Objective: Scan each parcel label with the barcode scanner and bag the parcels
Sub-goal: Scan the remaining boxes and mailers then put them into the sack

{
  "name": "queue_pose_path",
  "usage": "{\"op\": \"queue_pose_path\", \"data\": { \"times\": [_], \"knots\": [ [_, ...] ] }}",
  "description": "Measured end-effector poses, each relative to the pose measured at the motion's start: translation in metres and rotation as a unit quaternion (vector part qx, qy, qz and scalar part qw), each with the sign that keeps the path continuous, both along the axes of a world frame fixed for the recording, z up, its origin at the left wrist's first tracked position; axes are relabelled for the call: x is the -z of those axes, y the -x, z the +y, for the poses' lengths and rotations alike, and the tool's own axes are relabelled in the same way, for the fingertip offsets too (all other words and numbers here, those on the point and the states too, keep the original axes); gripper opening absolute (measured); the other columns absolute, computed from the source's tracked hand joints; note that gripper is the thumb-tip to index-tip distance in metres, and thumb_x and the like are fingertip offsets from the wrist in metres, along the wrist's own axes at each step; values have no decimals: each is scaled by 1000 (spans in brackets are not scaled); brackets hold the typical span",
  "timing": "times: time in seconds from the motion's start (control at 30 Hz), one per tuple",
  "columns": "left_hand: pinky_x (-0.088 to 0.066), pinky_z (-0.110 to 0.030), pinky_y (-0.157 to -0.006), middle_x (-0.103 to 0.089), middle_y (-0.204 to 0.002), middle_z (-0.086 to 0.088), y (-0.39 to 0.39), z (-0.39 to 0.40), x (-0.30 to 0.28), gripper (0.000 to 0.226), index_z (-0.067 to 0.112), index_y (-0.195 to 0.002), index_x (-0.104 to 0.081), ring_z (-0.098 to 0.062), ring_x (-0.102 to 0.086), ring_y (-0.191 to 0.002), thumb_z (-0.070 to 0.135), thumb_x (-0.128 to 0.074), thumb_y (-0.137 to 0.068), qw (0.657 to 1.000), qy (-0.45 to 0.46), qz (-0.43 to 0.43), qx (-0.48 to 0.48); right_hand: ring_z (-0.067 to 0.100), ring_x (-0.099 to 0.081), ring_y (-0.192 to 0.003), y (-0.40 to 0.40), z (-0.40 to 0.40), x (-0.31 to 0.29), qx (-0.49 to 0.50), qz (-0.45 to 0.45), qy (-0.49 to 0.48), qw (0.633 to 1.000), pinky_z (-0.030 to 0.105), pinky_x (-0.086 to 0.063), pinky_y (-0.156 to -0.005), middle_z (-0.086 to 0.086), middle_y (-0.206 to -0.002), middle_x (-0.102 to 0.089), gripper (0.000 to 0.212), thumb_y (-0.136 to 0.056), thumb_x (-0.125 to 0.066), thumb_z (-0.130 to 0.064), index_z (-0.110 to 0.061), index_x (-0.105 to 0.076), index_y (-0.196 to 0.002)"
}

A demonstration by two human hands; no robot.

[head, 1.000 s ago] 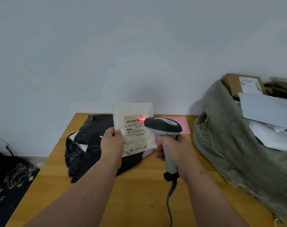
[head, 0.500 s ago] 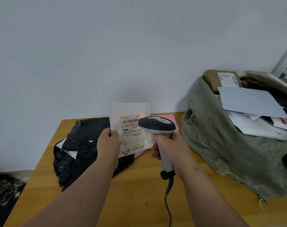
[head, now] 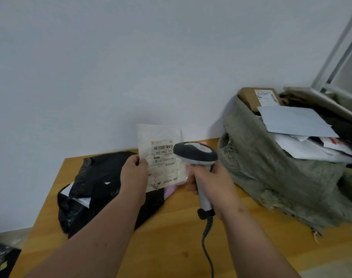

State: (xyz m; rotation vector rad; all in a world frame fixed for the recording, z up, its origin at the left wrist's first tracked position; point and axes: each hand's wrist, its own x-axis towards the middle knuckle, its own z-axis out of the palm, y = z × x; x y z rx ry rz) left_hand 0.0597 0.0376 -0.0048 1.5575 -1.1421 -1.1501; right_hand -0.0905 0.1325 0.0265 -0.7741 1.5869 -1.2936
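White, crinkled parcel (head: 161,157) is pinched upright by the left hand (head: 134,173). Grey barcode scanner (head: 195,155) is gripped by the right hand's (head: 211,183) curled fingers.

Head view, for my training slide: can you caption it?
Left hand holds a white parcel upright while right hand aims the barcode scanner at its label.

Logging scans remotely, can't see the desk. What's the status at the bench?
Left hand pinches white parcel upright, label showing. Right hand grips scanner beside the label. Sack at right, already part full. Nothing in the way.
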Motion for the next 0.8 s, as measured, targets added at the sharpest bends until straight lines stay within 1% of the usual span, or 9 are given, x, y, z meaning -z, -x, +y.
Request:
{"op": "queue_pose_path", "data": {
  "times": [0.13, 0.2, 0.3, 0.37, 0.43, 0.5, 0.6, 0.67, 0.8],
  "knots": [
    [-55, -25, -55, -67, -92, 2, 11, -1, -12, 15, 20, -103, -61, -14, -67, -78, 13, -49, -99, 998, 51, -17, 29, 15, -68, -60, 7, 4, -5, 37, 4, 25, 999, 26, -53, -57, 4, -69, -70, 13, -88, -68, -20, -6, -67, -90],
    [-51, -22, -55, -68, -91, 2, 21, -1, -20, 16, 21, -99, -63, -11, -64, -76, 11, -50, -97, 994, 94, -43, 38, 17, -69, -60, 16, 7, -11, 60, -2, 43, 997, 29, -55, -59, 2, -67, -69, 8, -89, -67, -17, -9, -66, -91],
    [-47, -23, -61, -65, -86, 13, 43, -2, -36, 18, 25, -96, -63, -9, -62, -80, 14, -49, -97, 984, 152, -78, 47, 23, -71, -65, 37, 13, -22, 94, -13, 64, 993, 29, -56, -59, 3, -67, -70, 7, -90, -67, -17, -10, -68, -91],
    [-47, -22, -66, -61, -83, 21, 63, -2, -49, 20, 27, -102, -66, -8, -62, -84, 17, -49, -98, 976, 184, -98, 58, 24, -71, -67, 55, 18, -30, 112, -25, 75, 991, 30, -56, -61, 5, -70, -70, 10, -90, -67, -18, -8, -68, -92],
    [-48, -26, -82, -58, -84, 25, 87, -2, -60, 24, 31, -109, -69, -10, -61, -95, 22, -49, -98, 965, 225, -124, 59, 16, -67, -59, 73, 25, -38, 123, -49, 88, 987, 30, -53, -61, 6, -70, -68, 12, -91, -65, -16, -4, -67, -94],
    [-38, -30, -97, -58, -93, 22, 115, -2, -70, 27, 31, -113, -72, -16, -52, -111, 23, -52, -98, 942, 280, -182, 40, 13, -64, -54, 94, 34, -47, 140, -62, 99, 983, 28, -52, -58, 6, -69, -66, 8, -91, -65, -14, -6, -65, -89],
    [-27, -17, -87, -52, -103, 7, 161, -1, -80, 24, 27, -111, -74, -18, -42, -103, 19, -57, -97, 897, 372, -238, 32, 16, -64, -56, 130, 48, -56, 173, -64, 118, 976, 31, -52, -58, 6, -65, -65, 12, -90, -64, -15, -11, -62, -79],
    [-29, -11, -81, -43, -100, 7, 189, 3, -85, 23, 25, -111, -74, -13, -41, -96, 16, -58, -97, 892, 391, -220, 55, 18, -66, -62, 153, 57, -60, 200, -71, 131, 968, 33, -56, -63, 7, -68, -66, 9, -90, -66, -18, -11, -64, -85],
    [-40, -23, -74, -41, -98, 6, 239, 13, -96, 24, 26, -114, -73, -13, -47, -82, 20, -57, -97, 884, 400, -219, 104, 19, -68, -65, 192, 74, -68, 237, -100, 161, 953, 31, -58, -63, 5, -71, -68, 12, -92, -67, -18, -8, -65, -99]
  ]
}}
